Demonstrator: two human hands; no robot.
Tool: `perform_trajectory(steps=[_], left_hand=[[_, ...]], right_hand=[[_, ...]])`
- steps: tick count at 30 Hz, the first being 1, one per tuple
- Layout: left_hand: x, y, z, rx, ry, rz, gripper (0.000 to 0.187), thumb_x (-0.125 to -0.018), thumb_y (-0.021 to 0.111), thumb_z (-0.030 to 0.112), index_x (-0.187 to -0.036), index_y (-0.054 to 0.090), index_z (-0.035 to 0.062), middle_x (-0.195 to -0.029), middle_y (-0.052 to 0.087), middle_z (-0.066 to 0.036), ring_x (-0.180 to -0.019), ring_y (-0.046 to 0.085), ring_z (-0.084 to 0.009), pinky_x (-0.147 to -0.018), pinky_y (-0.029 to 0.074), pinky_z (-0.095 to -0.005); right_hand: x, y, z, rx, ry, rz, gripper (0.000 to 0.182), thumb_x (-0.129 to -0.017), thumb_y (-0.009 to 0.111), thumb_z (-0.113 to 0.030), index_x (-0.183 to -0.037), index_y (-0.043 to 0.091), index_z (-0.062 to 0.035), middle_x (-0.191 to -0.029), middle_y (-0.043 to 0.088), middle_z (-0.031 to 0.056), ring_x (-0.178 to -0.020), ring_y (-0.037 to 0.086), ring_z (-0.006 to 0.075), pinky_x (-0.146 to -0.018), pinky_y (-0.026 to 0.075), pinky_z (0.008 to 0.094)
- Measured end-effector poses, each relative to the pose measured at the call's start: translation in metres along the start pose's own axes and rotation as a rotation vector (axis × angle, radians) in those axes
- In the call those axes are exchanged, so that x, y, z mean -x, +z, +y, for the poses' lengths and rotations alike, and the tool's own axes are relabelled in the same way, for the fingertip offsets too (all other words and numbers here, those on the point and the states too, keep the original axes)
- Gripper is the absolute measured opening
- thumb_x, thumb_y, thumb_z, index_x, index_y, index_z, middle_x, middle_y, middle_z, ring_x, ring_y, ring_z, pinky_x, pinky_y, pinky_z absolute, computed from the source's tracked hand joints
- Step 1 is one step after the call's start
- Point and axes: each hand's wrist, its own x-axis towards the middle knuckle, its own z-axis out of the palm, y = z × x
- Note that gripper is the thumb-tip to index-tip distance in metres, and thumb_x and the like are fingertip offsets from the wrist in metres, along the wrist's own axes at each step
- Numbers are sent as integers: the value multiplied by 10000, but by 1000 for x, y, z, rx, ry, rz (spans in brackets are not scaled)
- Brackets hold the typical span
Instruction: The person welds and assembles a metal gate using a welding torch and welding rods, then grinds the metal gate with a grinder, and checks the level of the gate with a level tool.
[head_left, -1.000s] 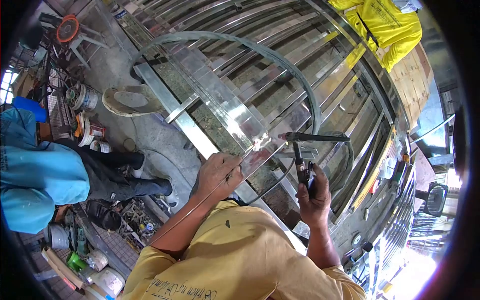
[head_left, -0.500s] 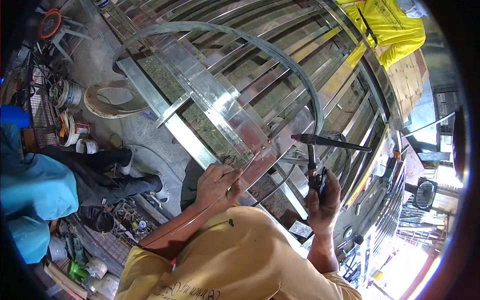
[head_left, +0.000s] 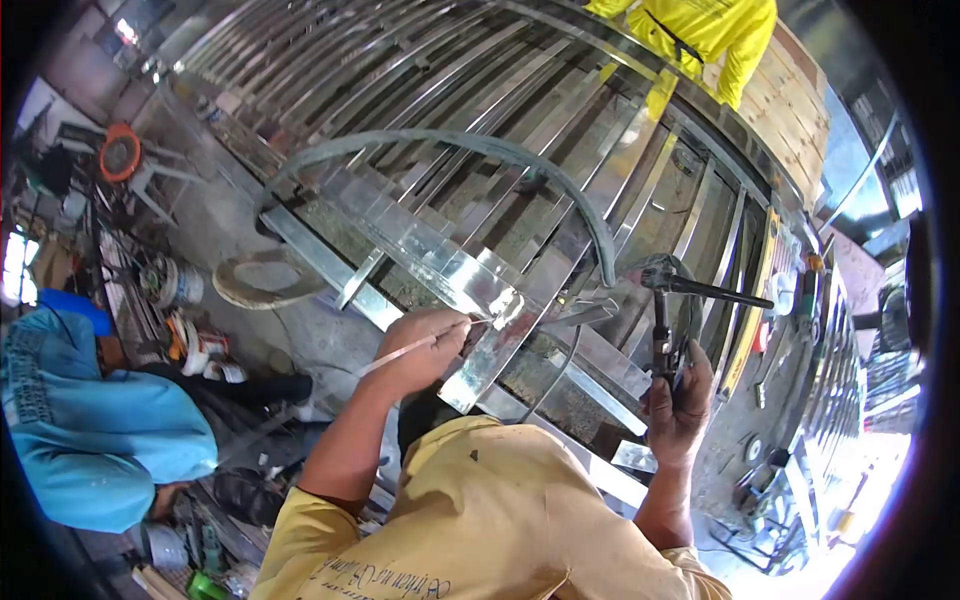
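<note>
My right hand (head_left: 685,400) is closed around the handle of a TIG welding torch (head_left: 661,325). The torch head points left, and its long black back cap (head_left: 725,290) sticks out to the right, above the metal frame. In my left hand (head_left: 420,348), pinched between the fingers, is a thin filler rod (head_left: 400,354). Its front end reaches a shiny bright spot on a flat metal bar (head_left: 480,362); whether it touches cannot be made out. The bar lies across a longer silver beam (head_left: 440,268).
A thick grey hose (head_left: 440,137) arches over the slatted metal frame (head_left: 540,130). Someone in turquoise (head_left: 110,420) bends down at left; another person in yellow (head_left: 700,40) is at the far side. An orange-topped stool (head_left: 120,153) and buckets (head_left: 185,283) stand on the floor.
The view has turned and shifted. The torch now sits farther right of the bar, still in my right hand. My left hand holds the rod closer to the bright spot. The person in turquoise bends lower.
</note>
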Motion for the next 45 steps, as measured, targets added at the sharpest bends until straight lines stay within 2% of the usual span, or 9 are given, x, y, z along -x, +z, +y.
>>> perform_trajectory(steps=[3, 9, 18, 21, 24, 27, 30, 35, 45], left_hand=[[-27, -22, 19, 43, -196, -208, 232, -945, 653, 239, -1000, 719, 23, -914, 737, -134, -828, 700, -248, -778, 531, -382], [-88, -12, 47, -60, -32, -297, 217, -951, 665, 183, -1064, 670, -2, -865, 722, -95, -783, 684, -174, -716, 528, -345], [-124, 32, 77, -610, 2, -175, 261, -1013, 537, 283, -1075, 655, 58, -1050, 723, -178, -1018, 679, -366, -857, 503, -497], [-127, 33, 43, -429, 33, -114, 316, -1020, 515, 305, -1114, 662, 42, -1047, 727, -187, -973, 706, -362, -864, 540, -484], [-95, 8, 63, -117, -156, -89, 317, -1033, 521, 288, -1085, 650, 3, -885, 726, -154, -755, 719, -253, -708, 563, -394], [-71, 11, 25, 240, -150, 165, 296, -1055, 514, 256, -1061, 644, -10, -758, 697, -92, -606, 650, -136, -574, 516, -292], [-42, 11, 2, 424, -289, 238, 270, -1076, 527, 261, -1107, 633, 15, -767, 703, -32, -659, 633, -98, -576, 473, -247], [-2, 38, -46, 814, -374, 362, 302, -1073, 572, 326, -1167, 603, 41, -871, 749, -109, -672, 663, -136, -588, 488, -267], [23, 39, -81, 1162, -384, 218, 330, -1048, 619, 349, -1206, 589, 61, -910, 746, -136, -721, 677, -170, -660, 533, -298]], right_hand=[[13, -18, 10, -6, 18, 60, 573, -990, 614, -21, -1524, 407, -16, -967, 623, 2, -730, 505, 43, -668, 423, 193], [34, -29, 19, -118, -23, 81, 572, -990, 642, -39, -1520, 429, -48, -956, 594, -16, -743, 496, 45, -652, 421, 199], [42, -48, 22, -104, -25, 37, 561, -994, 640, -41, -1518, 440, -71, -885, 563, -28, -722, 485, 46, -634, 424, 206], [45, -53, 24, -108, -30, 54, 565, -998, 637, -44, -1525, 435, -84, -880, 556, -27, -718, 487, 48, -628, 425, 206], [51, -60, 26, -159, 14, 93, 575, -1002, 641, -57, -1534, 425, -95, -882, 546, -24, -714, 496, 50, -620, 428, 204], [55, -68, 33, -184, 62, 116, 581, -1007, 646, -76, -1539, 415, -99, -886, 538, -20, -710, 506, 50, -612, 433, 203], [54, -68, 36, -172, 79, 126, 572, -1012, 649, -96, -1535, 417, -98, -871, 543, -19, -690, 508, 48, -598, 436, 202], [46, -56, 31, -142, 90, 69, 558, -1013, 639, -83, -1527, 423, -92, -857, 558, -19, -672, 510, 48, -592, 436, 199], [38, -29, 21, 80, 11, -102, 548, -975, 655, -35, -1487, 464, -64, -967, 635, 4, -761, 535, 65, -676, 463, 224]])
